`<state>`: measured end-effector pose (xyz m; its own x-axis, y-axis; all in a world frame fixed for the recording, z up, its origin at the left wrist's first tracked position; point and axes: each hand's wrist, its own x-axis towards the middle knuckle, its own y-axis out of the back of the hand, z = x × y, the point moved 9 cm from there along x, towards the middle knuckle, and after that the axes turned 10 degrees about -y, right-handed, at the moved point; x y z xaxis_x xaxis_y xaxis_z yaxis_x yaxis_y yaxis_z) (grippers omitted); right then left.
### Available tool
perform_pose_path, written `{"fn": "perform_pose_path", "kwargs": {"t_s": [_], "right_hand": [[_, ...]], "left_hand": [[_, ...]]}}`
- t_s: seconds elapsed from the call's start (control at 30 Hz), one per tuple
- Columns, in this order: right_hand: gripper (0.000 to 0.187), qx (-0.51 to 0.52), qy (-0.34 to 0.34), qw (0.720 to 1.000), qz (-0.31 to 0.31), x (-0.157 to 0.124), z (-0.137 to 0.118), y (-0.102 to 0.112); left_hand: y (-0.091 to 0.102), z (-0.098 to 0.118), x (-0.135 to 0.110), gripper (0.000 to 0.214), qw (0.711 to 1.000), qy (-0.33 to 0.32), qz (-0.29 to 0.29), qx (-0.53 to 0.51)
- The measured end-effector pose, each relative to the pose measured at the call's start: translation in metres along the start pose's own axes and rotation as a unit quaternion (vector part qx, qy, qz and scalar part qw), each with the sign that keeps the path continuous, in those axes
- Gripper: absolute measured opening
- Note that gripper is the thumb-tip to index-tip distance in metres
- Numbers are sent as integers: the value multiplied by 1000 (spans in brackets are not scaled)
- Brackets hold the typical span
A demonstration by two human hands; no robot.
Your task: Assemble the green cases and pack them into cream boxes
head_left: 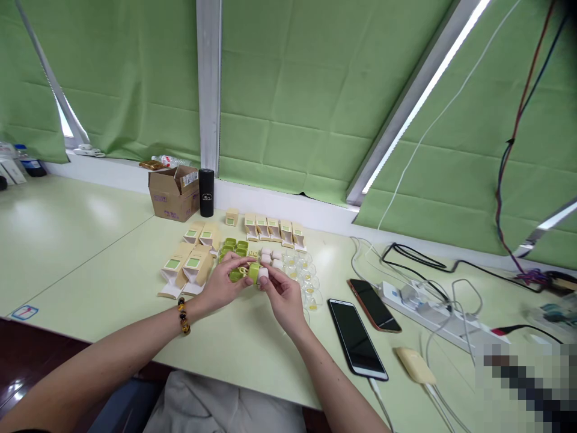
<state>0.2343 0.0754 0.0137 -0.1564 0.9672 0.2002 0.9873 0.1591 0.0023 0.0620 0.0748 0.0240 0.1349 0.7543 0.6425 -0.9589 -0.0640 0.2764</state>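
Note:
Above the table's near middle, my left hand (pixel 225 281) pinches a small green cap-like piece (pixel 253 272) with a pale yellow loop at its left side. From the other side, my right hand (pixel 285 294) grips a pinkish-white rounded piece (pixel 263 275) that sits against the green one. Whether the two are joined I cannot tell. Just beyond my fingers lie several green cups (pixel 229 242), several pale pink pieces (pixel 265 252) and, to the right, several clear domes (pixel 303 264). A few small yellow parts (pixel 252 253) show between them.
Open-ended small boxes stand at left (pixel 172 264) and in a back row (pixel 273 227). A cardboard carton (pixel 174 195) and a black tumbler (pixel 206 192) stand behind. To the right lie two phones (pixel 358 337), a power strip (pixel 428 316), a cream charger (pixel 415 365) and tangled cables.

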Motion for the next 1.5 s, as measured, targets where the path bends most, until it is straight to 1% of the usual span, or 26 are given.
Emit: {"fn": "perform_pose_path", "kwargs": {"t_s": [0.17,0.3,0.43,0.57,0.63,0.77,1.0,1.13,1.2,1.3,1.37,1.4,1.43,1.5], "right_hand": [[42,20,-10,1000,2,1,4,0],[40,28,-15,999,2,1,5,-1],[38,44,-18,999,9,2,5,-1],[37,64,-23,998,3,1,6,-4],[38,66,-27,997,0,1,8,-6],[41,56,-36,998,5,1,10,-6],[42,93,-36,995,5,2,10,-7],[40,96,-29,995,-5,3,13,-9],[39,84,-18,996,-13,2,11,-11],[40,36,32,999,-12,-3,-1,-9],[46,-43,106,993,16,-10,-16,-5],[50,-98,158,982,33,-15,-26,-4],[53,-158,215,962,49,-22,-35,-5],[53,-265,314,909,70,-35,-48,-10]], "left_hand": [[0,5,0,58,1000,-24,-2,15],[-1,13,0,57,996,-62,-19,65],[-5,24,-2,61,988,-95,-43,117],[-8,32,-4,51,978,-130,-42,161],[-11,31,-6,51,976,-133,-55,160],[-16,29,-9,58,977,-131,-77,150],[-22,37,-13,61,961,-171,-98,193],[-25,41,-16,65,954,-198,-96,205],[-25,42,-17,66,956,-198,-94,195],[-20,37,-15,65,971,-170,-76,152],[-14,30,-11,62,986,-126,-51,100],[-11,24,-9,60,992,-96,-40,66],[-10,17,-7,57,997,-62,-33,30],[-11,4,-4,55,998,4,-33,-46]]}}
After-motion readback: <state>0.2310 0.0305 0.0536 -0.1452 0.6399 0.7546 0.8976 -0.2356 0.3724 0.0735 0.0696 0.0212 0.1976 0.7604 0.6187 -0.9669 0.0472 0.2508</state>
